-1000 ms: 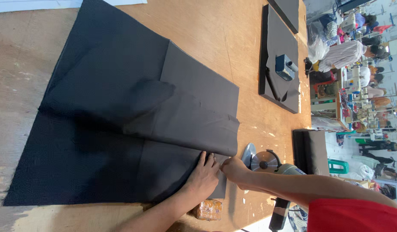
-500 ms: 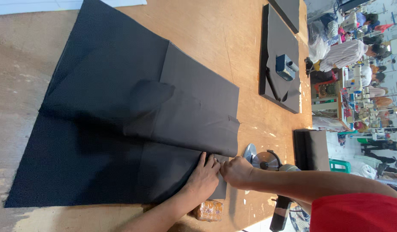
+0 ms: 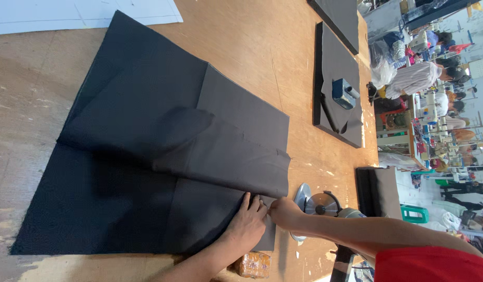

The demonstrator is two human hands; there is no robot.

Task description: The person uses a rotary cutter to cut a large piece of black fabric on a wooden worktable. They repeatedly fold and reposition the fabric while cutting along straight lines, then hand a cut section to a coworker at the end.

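On the table [image 3: 304,104], both hands meet at the black cloth's [image 3: 147,172] right edge. Left hand [image 3: 248,225] lies flat, fingers released; right hand [image 3: 284,213] pinches the cloth, beside a round cutter [image 3: 320,204].

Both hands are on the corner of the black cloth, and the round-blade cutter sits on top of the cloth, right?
Not quite. The head view shows both hands, left and right, at the cloth corner, but the cutter stands on the bare table beside the cloth, not on it.
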